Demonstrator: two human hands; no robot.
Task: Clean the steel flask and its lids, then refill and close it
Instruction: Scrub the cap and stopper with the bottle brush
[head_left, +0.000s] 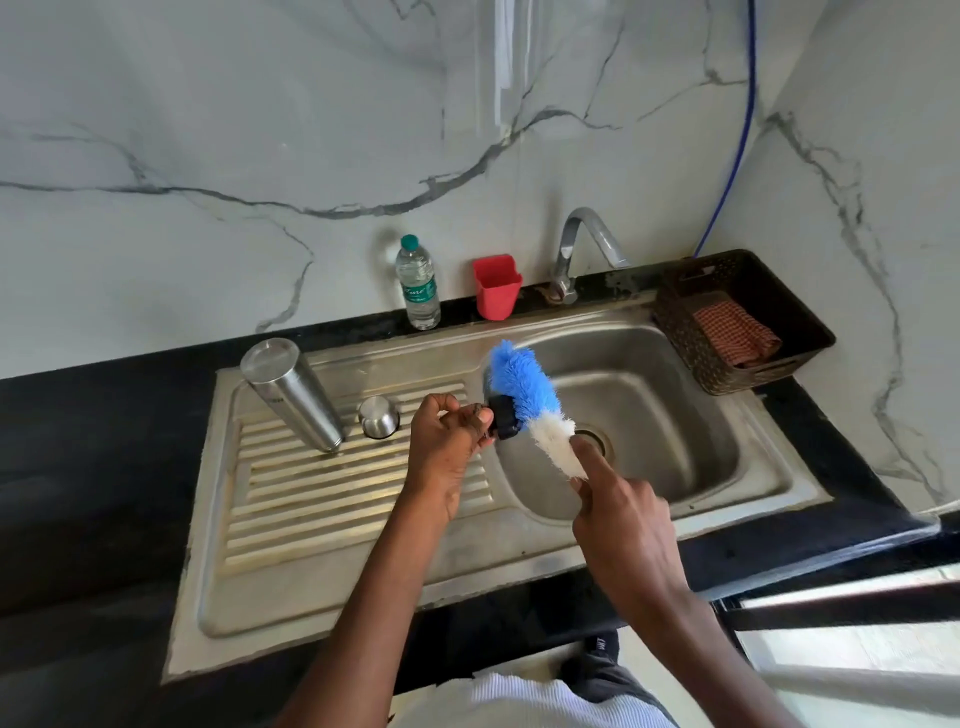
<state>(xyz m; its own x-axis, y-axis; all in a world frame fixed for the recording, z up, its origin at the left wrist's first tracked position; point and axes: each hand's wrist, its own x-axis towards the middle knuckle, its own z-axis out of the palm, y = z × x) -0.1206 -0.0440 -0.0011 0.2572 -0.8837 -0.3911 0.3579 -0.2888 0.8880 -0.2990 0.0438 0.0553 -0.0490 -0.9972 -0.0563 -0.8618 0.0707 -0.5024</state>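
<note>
The steel flask stands upside down on the ribbed drainboard at the left. A steel outer lid sits beside it, dome up. My left hand pinches a small black inner lid over the left rim of the sink basin. My right hand grips the handle of a blue and white bottle brush, index finger stretched along it. The bristles press against the black lid.
A plastic water bottle and a red cup holder stand at the back wall. The tap arches over the basin. A dark basket with a checked cloth sits at the right. Black counter surrounds the sink.
</note>
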